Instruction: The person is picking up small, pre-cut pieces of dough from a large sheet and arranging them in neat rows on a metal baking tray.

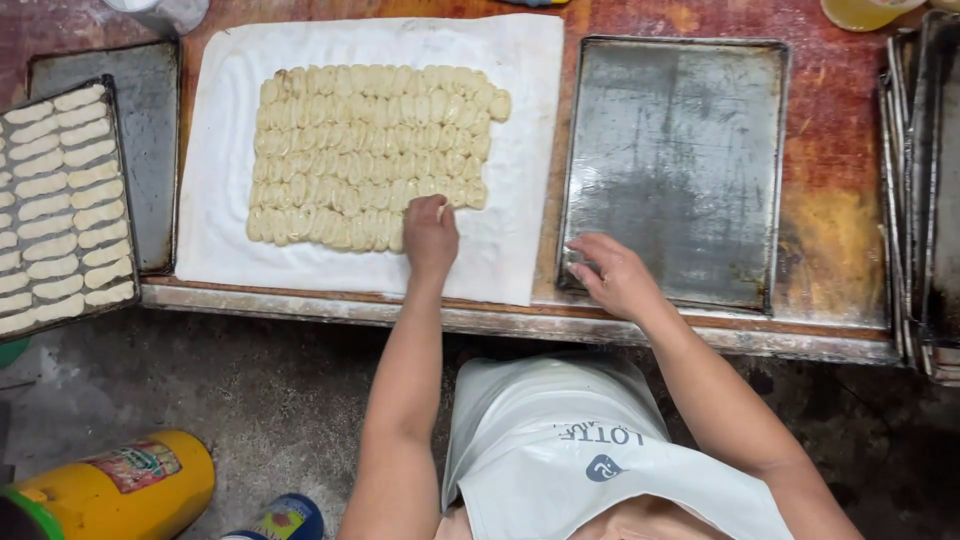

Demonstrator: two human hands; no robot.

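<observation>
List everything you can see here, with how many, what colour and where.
dough pieces: many, pale yellow, packed in rows on the cloth
cloth: one, white, spread on the table
empty baking tray: one, grey metal, right of the cloth
filled baking tray: one, dark, left edge, holding rows of pale dough pieces
flat tray: one, grey, under the filled tray
stacked trays: several, dark metal, right edge
table: one, worn red-brown
container: one, yellow, on the floor
apron: one, white
left hand: fingers on the dough pieces
right hand: on the empty baking tray's near corner
</observation>
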